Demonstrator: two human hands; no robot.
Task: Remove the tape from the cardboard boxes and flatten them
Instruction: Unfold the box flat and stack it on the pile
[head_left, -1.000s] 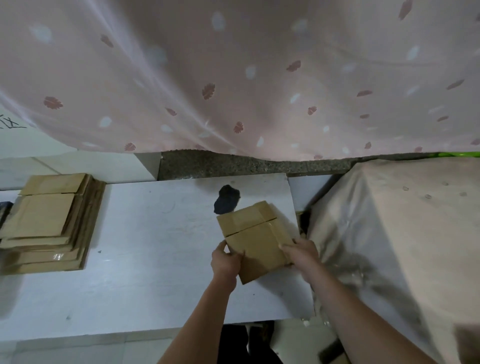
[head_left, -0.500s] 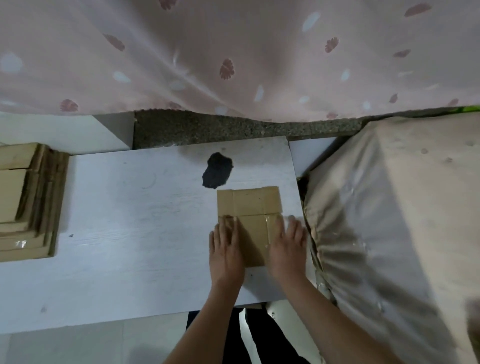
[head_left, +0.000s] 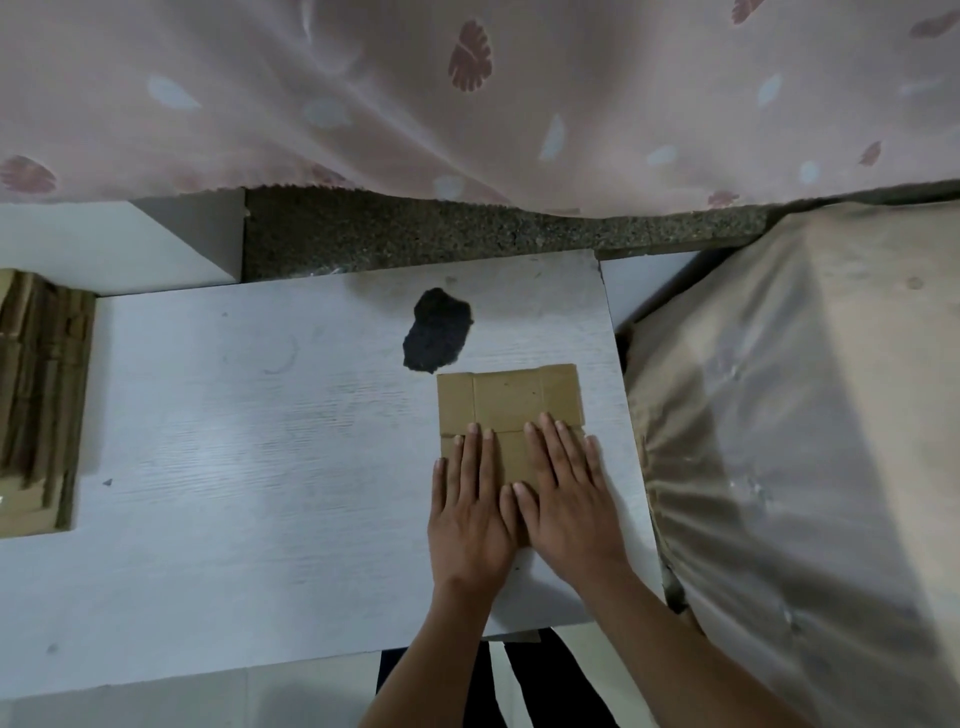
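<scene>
Okay, I see both hands flat, fingers straight and spread: left hand (head_left: 470, 512) and right hand (head_left: 566, 501) side by side, pressing the flattened cardboard box (head_left: 511, 402) onto the white counter (head_left: 249, 447) near its right edge. Black patch (head_left: 436, 331) just behind it. Stack of flattened boxes (head_left: 36, 405) cut off at left. Cloth-covered bulk (head_left: 810, 426) right; contents hidden.
</scene>
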